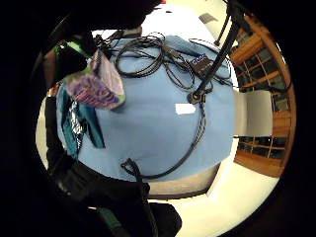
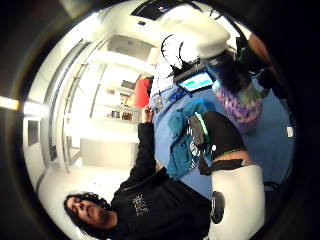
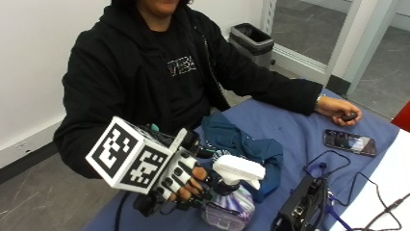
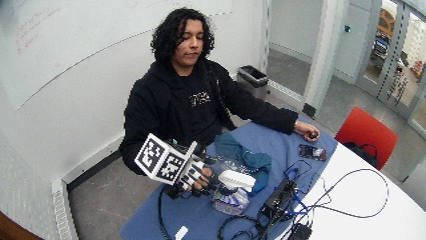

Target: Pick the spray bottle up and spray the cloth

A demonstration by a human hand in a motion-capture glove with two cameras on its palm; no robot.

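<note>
My gloved right hand [image 3: 185, 182] grips the neck of the spray bottle [image 3: 234, 190], just under its white trigger head. The bottle is clear with a purple patterned label and stands upright over the near part of the blue table [image 3: 288, 127]. Whether its base touches the table I cannot tell. The nozzle points toward the teal cloth [image 3: 247, 144], which lies crumpled on the table just beyond the bottle. In the wide outside view the hand [image 4: 194, 179] holds the bottle [image 4: 233, 194] in front of the cloth [image 4: 243, 156]. The palm views show the bottle [image 1: 96, 85] [image 2: 241, 102] beside the cloth [image 1: 79, 126] [image 2: 181, 140].
A phone [image 3: 349, 142] lies further along the table, near the person's bare left hand [image 3: 338, 111], which holds a small black thing. A black device [image 3: 298, 207] with several cables stands right of the bottle. A bin [image 3: 253, 38] and a red chair [image 4: 363, 132] stand beyond the table.
</note>
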